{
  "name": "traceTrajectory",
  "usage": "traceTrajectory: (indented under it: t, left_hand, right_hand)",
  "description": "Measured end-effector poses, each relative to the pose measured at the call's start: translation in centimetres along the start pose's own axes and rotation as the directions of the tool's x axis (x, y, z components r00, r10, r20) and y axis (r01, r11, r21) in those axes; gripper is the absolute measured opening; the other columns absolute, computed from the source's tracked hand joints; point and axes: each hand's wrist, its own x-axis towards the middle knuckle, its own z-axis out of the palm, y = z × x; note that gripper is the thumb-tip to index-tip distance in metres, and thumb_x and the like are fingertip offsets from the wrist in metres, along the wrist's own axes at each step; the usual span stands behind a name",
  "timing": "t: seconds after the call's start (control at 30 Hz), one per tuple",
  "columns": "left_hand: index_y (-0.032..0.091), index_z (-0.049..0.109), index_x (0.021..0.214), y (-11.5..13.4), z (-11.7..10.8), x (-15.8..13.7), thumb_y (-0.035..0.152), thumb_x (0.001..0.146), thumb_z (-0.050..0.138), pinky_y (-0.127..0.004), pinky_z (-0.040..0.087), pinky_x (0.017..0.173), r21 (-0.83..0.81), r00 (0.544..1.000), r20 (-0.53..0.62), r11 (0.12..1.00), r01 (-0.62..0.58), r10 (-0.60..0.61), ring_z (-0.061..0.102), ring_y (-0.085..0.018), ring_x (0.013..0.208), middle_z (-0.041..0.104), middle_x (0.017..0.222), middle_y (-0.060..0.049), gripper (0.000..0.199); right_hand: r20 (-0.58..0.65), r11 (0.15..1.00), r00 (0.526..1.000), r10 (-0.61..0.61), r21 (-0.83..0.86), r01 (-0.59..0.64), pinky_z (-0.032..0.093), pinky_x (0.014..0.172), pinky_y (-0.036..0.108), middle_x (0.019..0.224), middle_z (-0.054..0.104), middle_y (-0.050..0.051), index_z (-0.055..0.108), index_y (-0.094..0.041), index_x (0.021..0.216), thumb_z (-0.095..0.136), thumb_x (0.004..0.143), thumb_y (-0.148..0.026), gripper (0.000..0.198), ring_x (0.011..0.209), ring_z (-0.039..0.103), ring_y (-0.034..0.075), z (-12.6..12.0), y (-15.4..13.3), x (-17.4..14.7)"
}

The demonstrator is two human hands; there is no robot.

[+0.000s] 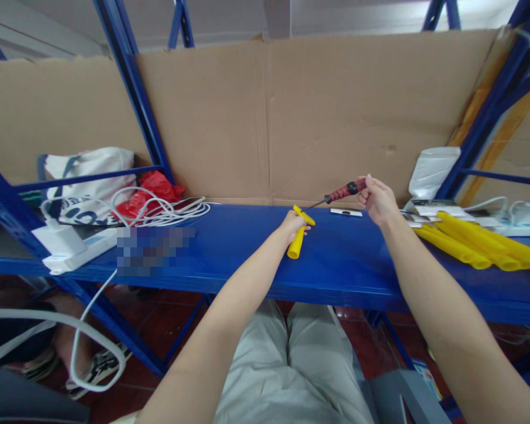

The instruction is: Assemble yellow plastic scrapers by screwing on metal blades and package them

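Note:
My left hand (293, 225) is closed around a yellow T-shaped plastic handle (295, 246), above the blue shelf. The handle's open tube end points down toward me, and its crosspiece shows above my fingers. In my right hand (377, 199) is the rear end of a screwdriver (341, 192) with a red and black grip. Its thin shaft slants down to the left, and the tip meets the crosspiece area; whether it sits in a screw is too small to tell. A small white flat piece (346, 212) lies on the shelf below the screwdriver.
Several yellow handles (477, 241) lie at the right, with a silver-white pouch (433, 172) behind them. A power strip (82, 250), coiled white cables (172, 213), a red plastic bag (152, 191) and a cloth bag (88, 176) are at the left. A cardboard sheet (335, 112) closes the back.

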Motion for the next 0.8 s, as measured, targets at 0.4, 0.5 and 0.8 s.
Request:
traceTrajectory:
  t: [0.4, 0.5, 0.8]
  left_hand:
    - [0.013, 0.051, 0.119, 0.07, 0.01, -0.06, -0.005, 0.076, 0.052, -0.02, 0.044, 0.048, -0.016, 1.0, -0.004, 1.0, 0.009, -0.009, 0.065, -0.012, 0.062, 0.067, 0.105, -0.011, 0.046]
    - [0.013, 0.05, 0.12, 0.12, 0.06, -0.21, -0.005, 0.076, 0.05, -0.021, 0.043, 0.048, -0.011, 1.0, -0.008, 1.0, 0.01, -0.01, 0.065, -0.012, 0.062, 0.067, 0.104, -0.011, 0.047]
    - [0.013, 0.052, 0.116, -0.02, 0.02, -0.04, -0.005, 0.076, 0.049, -0.021, 0.044, 0.05, -0.003, 1.0, 0.013, 1.0, 0.0, 0.0, 0.064, -0.012, 0.062, 0.067, 0.104, -0.01, 0.044]
  right_hand:
    - [-0.088, 1.0, 0.996, -0.008, -0.026, 0.006, 0.028, 0.031, 0.016, 0.047, 0.043, -0.009, 0.04, -0.022, 0.066, 0.077, 0.064, -0.049, 0.046, 0.035, 0.038, 0.005, 0.05, 0.38, 0.14]
    - [-0.103, 0.999, 0.995, 0.009, -0.04, -0.013, 0.028, 0.031, 0.017, 0.044, 0.04, -0.01, 0.041, -0.022, 0.066, 0.077, 0.064, -0.051, 0.046, 0.034, 0.037, 0.006, 0.01, 0.52, 0.22]
    - [-0.029, 0.999, 0.999, 0.045, -0.027, -0.045, 0.029, 0.034, 0.017, 0.046, 0.042, -0.008, 0.046, -0.022, 0.073, 0.07, 0.076, -0.042, 0.031, 0.037, 0.039, 0.006, -0.09, 0.17, 0.03]
